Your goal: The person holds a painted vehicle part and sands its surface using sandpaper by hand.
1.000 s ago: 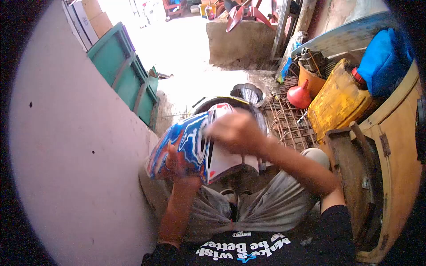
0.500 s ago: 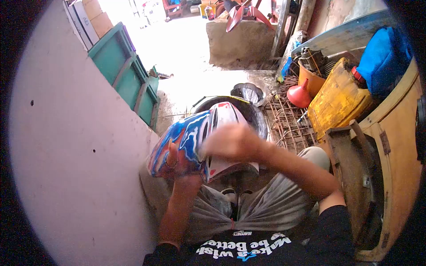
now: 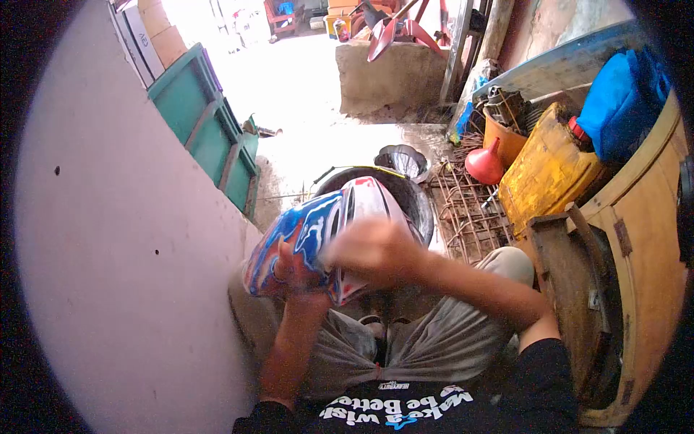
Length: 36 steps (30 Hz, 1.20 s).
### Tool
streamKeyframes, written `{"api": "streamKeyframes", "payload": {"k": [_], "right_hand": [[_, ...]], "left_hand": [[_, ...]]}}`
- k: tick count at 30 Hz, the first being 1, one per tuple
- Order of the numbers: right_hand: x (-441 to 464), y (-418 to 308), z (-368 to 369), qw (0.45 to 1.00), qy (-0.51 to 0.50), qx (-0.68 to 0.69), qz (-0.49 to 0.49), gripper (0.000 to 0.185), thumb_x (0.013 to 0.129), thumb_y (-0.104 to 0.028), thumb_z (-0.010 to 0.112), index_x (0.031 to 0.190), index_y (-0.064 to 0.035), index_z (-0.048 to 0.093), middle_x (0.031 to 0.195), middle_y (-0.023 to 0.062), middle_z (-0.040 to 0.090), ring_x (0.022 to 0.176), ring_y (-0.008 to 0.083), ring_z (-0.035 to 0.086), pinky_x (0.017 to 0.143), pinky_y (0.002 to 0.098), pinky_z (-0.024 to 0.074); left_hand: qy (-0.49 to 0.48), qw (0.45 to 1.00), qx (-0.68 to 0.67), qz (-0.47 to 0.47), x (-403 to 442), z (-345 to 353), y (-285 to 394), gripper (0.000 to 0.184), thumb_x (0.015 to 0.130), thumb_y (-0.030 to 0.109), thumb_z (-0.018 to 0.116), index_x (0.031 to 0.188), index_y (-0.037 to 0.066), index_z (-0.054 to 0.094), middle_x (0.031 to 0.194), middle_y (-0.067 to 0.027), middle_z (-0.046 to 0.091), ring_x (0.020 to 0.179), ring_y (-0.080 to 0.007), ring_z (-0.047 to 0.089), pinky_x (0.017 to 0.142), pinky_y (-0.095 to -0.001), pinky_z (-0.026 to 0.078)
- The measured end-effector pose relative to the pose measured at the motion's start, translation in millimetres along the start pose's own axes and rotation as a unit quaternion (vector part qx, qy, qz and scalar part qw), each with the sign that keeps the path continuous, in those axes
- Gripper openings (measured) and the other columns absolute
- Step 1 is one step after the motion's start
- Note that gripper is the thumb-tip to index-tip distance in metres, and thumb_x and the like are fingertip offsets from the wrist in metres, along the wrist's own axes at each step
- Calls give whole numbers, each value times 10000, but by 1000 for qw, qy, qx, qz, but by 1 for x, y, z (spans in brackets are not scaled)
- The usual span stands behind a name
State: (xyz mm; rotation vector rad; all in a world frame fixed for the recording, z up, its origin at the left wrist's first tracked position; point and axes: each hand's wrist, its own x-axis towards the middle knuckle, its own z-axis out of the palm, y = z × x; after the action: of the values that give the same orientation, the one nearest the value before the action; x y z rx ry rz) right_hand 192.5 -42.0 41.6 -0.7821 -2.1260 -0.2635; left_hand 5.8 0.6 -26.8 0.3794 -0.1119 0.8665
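Note:
A curved shell painted blue, orange, white and red (image 3: 309, 223) rests over my lap, its surface streaked; its exact kind is unclear. My left hand (image 3: 293, 273) grips its near left part, thumb on top and the other fingers mostly hidden. Against the shell's middle, my right hand (image 3: 379, 252) is closed with curled fingers, blurred by motion. Whatever it may hold is hidden. Just beyond the shell stands a black basin (image 3: 423, 210), partly covered by it.
Behind the basin lies a scalloped dark bowl (image 3: 402, 160). To the right are a metal grid (image 3: 470, 210), a red funnel (image 3: 486, 165), a yellow jerrycan (image 3: 549, 166) and a wooden frame (image 3: 654, 239). A white wall (image 3: 130, 231) closes in the left side.
The shell sits slightly lower in view and my right hand has shifted a little down and left across it. My left hand keeps its grip.

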Motion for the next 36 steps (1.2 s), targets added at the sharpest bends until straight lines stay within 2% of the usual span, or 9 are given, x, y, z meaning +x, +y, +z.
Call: {"api": "streamKeyframes", "payload": {"k": [3, 7, 10, 13, 17, 22, 27, 31, 36], "right_hand": [[6, -14, -1, 991, -41, 42, -118, 193, 776, -183, 730, 960, -129, 711, 845, 49, 701, 790, 246, 714, 755, 405, 588], [-5, 54, -31, 980, -94, -141, 108, 143, 827, -186, 728, 966, -151, 720, 867, 56, 719, 800, 247, 722, 743, 416, 588], [-2, -1, 5, 999, 4, 12, -36, 131, 866, -172, 667, 981, -126, 709, 870, 24, 703, 818, 206, 720, 732, 380, 589], [9, -16, -8, 988, -72, 64, -122, 169, 822, -167, 677, 980, -119, 717, 891, 42, 718, 825, 222, 723, 747, 395, 593], [0, 47, -36, 976, -109, -151, 113, 99, 881, -202, 705, 950, -132, 718, 887, 75, 729, 791, 243, 725, 734, 405, 591], [-2, -10, 5, 995, 2, 8, -95, 133, 846, -148, 656, 960, -120, 718, 908, 12, 718, 836, 189, 724, 791, 359, 609], [-11, 58, -31, 972, -130, -172, 94, 186, 838, -175, 703, 1021, -152, 727, 862, 54, 713, 772, 217, 715, 665, 365, 567], [7, -18, -5, 990, -56, 63, -113, 176, 887, -163, 653, 1049, -134, 717, 942, 27, 709, 844, 220, 720, 723, 353, 588], [-8, 47, -29, 975, -144, -146, 92, 147, 860, -178, 668, 997, -150, 714, 945, 44, 713, 832, 236, 721, 723, 399, 587]], "left_hand": [[39, 999, 0, 5, -3, -2, -3, 888, 920, 696, 601, 1524, 68, 431, 1455, -187, 573, 1301, -370, 594, 1102, -544, 486], [158, 983, 91, 27, -16, -2, -13, 880, 937, 703, 567, 1538, 80, 413, 1479, -186, 552, 1321, -373, 578, 1107, -549, 481], [80, 994, 76, 4, -9, -14, -11, 896, 942, 721, 541, 1539, 66, 408, 1504, -187, 527, 1352, -373, 547, 1150, -559, 429], [99, 992, 77, 6, -5, -1, -7, 896, 932, 710, 567, 1528, 58, 422, 1469, -191, 558, 1306, -379, 581, 1114, -551, 462], [110, 992, 62, 9, -2, 25, -9, 891, 921, 694, 600, 1513, 47, 442, 1428, -197, 593, 1253, -383, 621, 1074, -543, 498], [104, 993, 56, 5, 2, 36, -7, 899, 920, 686, 611, 1511, 32, 438, 1431, -203, 591, 1254, -369, 627, 1073, -536, 506], [74, 994, 82, 5, -5, 14, -9, 916, 923, 693, 601, 1527, 32, 413, 1456, -201, 572, 1292, -361, 603, 1094, -540, 490], [88, 988, 122, 22, -5, 4, -8, 910, 923, 696, 597, 1541, 57, 404, 1486, -192, 548, 1324, -363, 578, 1109, -546, 472], [111, 989, 97, 4, -11, 8, -8, 888, 934, 687, 583, 1530, 50, 415, 1470, -205, 556, 1317, -355, 584, 1113, -542, 472]]}}
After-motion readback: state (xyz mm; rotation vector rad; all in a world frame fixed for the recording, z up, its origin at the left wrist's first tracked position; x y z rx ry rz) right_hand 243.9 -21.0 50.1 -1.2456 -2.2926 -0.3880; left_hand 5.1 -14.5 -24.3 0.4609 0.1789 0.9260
